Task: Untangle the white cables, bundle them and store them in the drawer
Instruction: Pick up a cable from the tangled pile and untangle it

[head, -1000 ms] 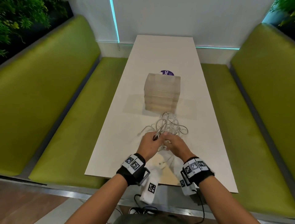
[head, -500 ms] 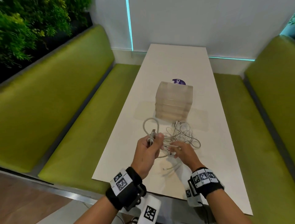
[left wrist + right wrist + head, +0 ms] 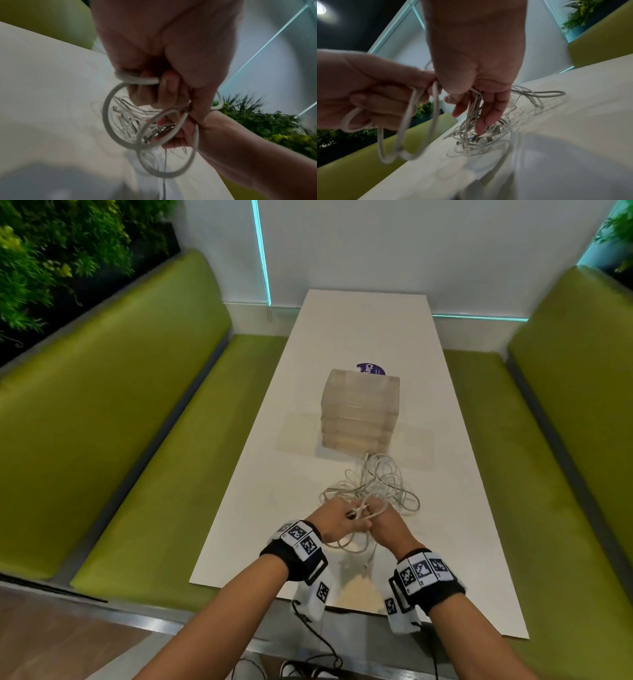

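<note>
A tangle of white cables lies on the white table, just in front of a translucent drawer unit whose drawers look closed. My left hand is curled round several loops of thicker white cable, which hang below it. Right beside it, my right hand pinches thin strands between thumb and fingers, with fingertips reaching down into the pile. The two hands touch above the near edge of the tangle. Metal plugs show in the pile.
Green benches run along both sides of the table. A purple round sticker lies behind the drawer unit. A clear flat sheet lies under the unit. A wall closes the far end.
My left hand, raised to the left with a cable loop half a second ago, has come back down and right against the right hand. The loop now hangs under it.
</note>
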